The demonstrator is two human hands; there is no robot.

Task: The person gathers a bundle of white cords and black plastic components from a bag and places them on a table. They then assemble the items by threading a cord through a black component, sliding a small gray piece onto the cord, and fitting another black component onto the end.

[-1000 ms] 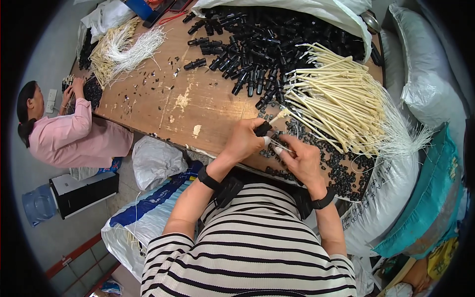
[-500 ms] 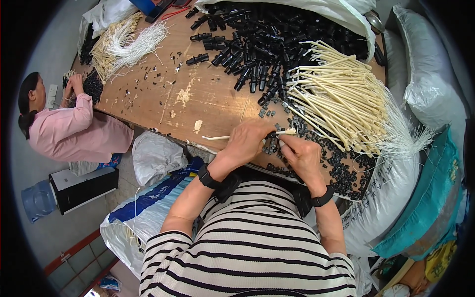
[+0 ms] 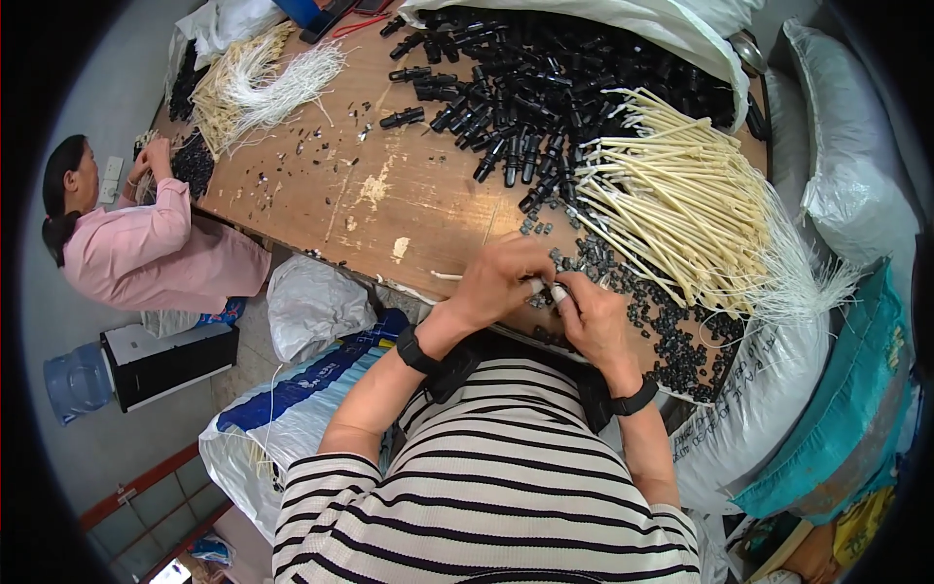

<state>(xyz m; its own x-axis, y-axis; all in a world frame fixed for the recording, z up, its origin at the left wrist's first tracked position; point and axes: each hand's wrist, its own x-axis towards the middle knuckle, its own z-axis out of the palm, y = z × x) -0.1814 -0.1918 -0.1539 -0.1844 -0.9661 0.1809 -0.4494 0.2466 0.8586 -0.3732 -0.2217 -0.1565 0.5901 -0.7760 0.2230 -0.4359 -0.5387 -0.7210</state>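
- two bare hands, the left hand (image 3: 494, 282) and the right hand (image 3: 595, 316), face each other close together above the near edge of a wooden tabletop (image 3: 292, 209), their thumb tips just beside one another.
- the left hand's fingers are curled in and clamped on a slim cream stick (image 3: 447, 276); one end pokes out past the hand's left side, pointing left, while the rest is hidden by the hand.
- the right hand's thumb and forefinger bend toward the left fingertips; whether they pinch anything is too small to tell.
- both thumbs wear white tip covers (image 3: 557, 292), and a black wristband (image 3: 413, 352) circles each wrist.
- many small dark plastic clips (image 3: 671, 341) lie scattered near the right hand, mostly to its right and beyond it.
- a bundle of cream sticks (image 3: 681, 204) lies on the tabletop beyond the right hand and to its right, with white strings (image 3: 788, 273) trailing off at the right edge.
- black plastic connectors (image 3: 525, 107) are heaped beyond both hands, up against the bundle's left side and partly covered by a white sack (image 3: 584, 18).
- a co-worker in pink (image 3: 131, 238) is at the far left, near a second bundle (image 3: 272, 92) with white strings.
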